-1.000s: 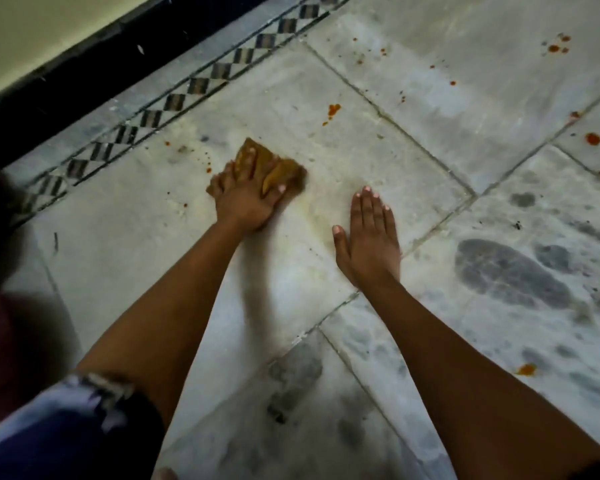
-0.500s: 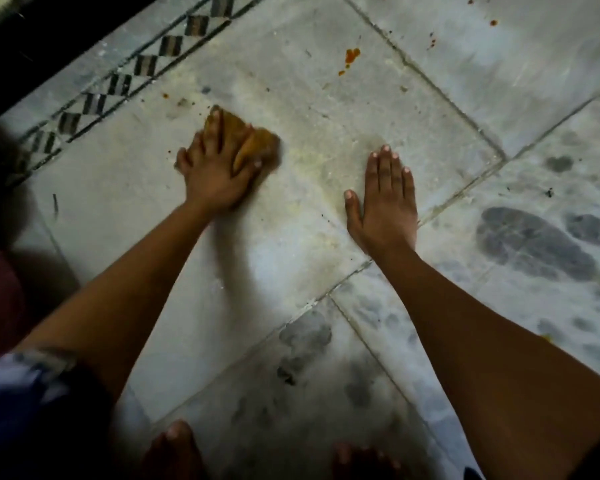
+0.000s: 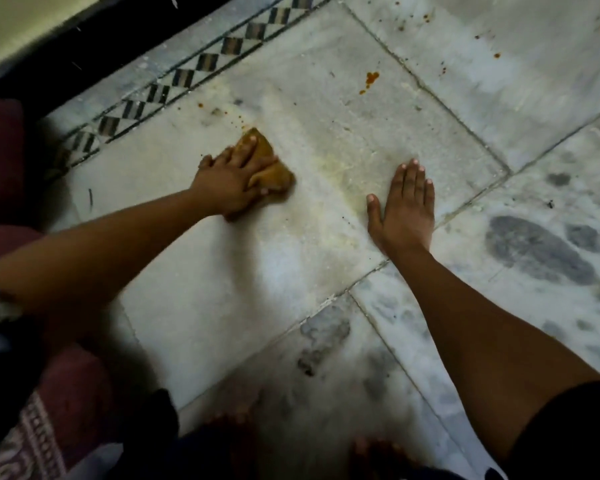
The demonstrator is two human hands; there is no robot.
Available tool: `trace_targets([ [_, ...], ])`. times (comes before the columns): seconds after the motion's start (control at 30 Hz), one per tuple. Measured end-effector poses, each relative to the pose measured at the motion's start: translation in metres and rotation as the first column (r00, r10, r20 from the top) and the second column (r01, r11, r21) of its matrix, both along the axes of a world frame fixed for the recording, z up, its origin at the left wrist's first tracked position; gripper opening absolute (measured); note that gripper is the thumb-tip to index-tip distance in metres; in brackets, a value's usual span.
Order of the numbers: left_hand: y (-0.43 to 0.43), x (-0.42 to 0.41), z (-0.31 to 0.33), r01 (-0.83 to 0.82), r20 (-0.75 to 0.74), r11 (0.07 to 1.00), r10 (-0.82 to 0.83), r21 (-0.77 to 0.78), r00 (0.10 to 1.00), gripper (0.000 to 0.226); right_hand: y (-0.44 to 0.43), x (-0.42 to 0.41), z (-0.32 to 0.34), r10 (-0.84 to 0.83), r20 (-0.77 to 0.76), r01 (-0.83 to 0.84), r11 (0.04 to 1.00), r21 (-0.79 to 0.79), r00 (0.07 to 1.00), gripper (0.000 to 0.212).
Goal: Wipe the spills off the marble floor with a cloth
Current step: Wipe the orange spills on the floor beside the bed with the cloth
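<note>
A crumpled orange-brown cloth (image 3: 278,174) lies on a pale marble floor (image 3: 326,109) slab at centre left. My left hand (image 3: 229,181) lies on top of it, fingers stretched over it and thumb curled round its near side, pressing it down. My right hand (image 3: 404,206) rests flat on the same slab to the right, fingers straight and together. A yellowish smear (image 3: 340,168) spreads between the two hands. An orange spill (image 3: 371,78) sits further away, and tiny drops (image 3: 238,121) dot the floor just beyond the cloth.
More orange spots (image 3: 496,55) mark the far right slab. A checkered inlay border (image 3: 187,77) and a dark skirting (image 3: 84,53) run along the far left. Maroon fabric (image 3: 0,150) lies at the left edge. Bare feet (image 3: 236,434) show at the bottom.
My left hand has dragged the cloth a little nearer and to the right, leaving a wet streak. The right hand has stayed planted. The view has shifted.
</note>
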State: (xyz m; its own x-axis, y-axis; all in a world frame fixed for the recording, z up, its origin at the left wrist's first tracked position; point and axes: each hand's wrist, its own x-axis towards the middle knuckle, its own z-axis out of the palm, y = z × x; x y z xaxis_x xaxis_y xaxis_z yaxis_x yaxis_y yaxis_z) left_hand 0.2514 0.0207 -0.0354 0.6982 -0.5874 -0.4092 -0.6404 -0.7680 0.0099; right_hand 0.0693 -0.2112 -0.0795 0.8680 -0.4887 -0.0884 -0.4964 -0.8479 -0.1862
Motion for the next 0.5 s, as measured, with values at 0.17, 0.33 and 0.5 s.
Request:
trace_targets([
  [0.17,-0.037,-0.025,-0.018,-0.264,0.024,0.946,0.274,-0.189,0.962,0.06,0.004,-0.001,0.001,-0.017,-0.018,0.018,0.999,0.031,1.0,0.081],
  [0.33,0.035,-0.036,-0.028,-0.033,0.146,0.973,0.068,-0.23,0.987,0.067,0.03,0.018,0.0,-0.01,-0.025,0.012,0.998,0.055,1.0,0.082],
  [0.5,0.016,0.028,-0.026,-0.475,0.045,0.837,0.504,-0.272,0.862,0.061,0.051,0.053,0.001,0.11,-0.016,-0.108,0.991,0.075,0.994,0.072],
])
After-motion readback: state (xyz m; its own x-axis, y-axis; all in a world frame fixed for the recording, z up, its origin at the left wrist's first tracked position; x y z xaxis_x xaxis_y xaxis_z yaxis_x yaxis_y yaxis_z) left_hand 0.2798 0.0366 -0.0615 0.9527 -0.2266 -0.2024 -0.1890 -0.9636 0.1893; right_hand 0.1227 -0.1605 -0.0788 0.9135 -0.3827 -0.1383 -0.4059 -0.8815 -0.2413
